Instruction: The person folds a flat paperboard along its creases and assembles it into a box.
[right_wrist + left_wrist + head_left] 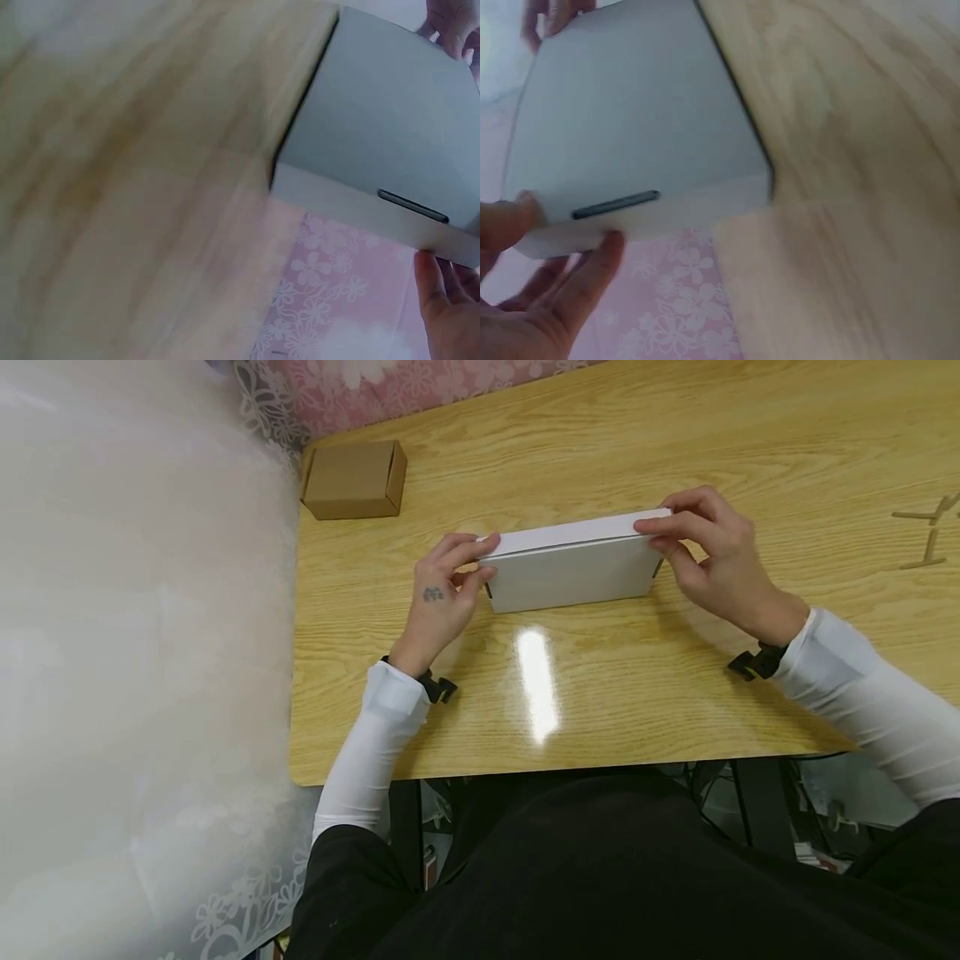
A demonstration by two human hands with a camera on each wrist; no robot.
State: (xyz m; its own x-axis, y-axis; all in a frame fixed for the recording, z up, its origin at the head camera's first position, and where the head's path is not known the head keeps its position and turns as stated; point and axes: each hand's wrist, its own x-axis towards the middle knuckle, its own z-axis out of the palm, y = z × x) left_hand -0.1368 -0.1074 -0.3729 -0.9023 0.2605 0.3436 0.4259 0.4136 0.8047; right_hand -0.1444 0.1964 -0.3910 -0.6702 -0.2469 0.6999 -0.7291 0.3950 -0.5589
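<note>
A flat white cardboard box [570, 572] is tilted up on its long side over the wooden table, with a broad face towards me. My left hand [441, 597] holds its upper left corner between thumb and fingers. At the opposite upper corner, my right hand [716, 558] pinches the box the same way. The left wrist view shows a dark slot by an edge of the box [630, 112], near the left thumb. A similar slot marks the box [390, 112] in the right wrist view. I cannot tell whether its lower edge touches the table.
A closed brown cardboard box [348, 481] lies at the table's far left corner. Thin brown pieces [930, 539] lie at the right. A pink floral covering [420, 389] borders the wooden table [360, 718] at the back, and a pale sheet [142, 635] hangs along its left.
</note>
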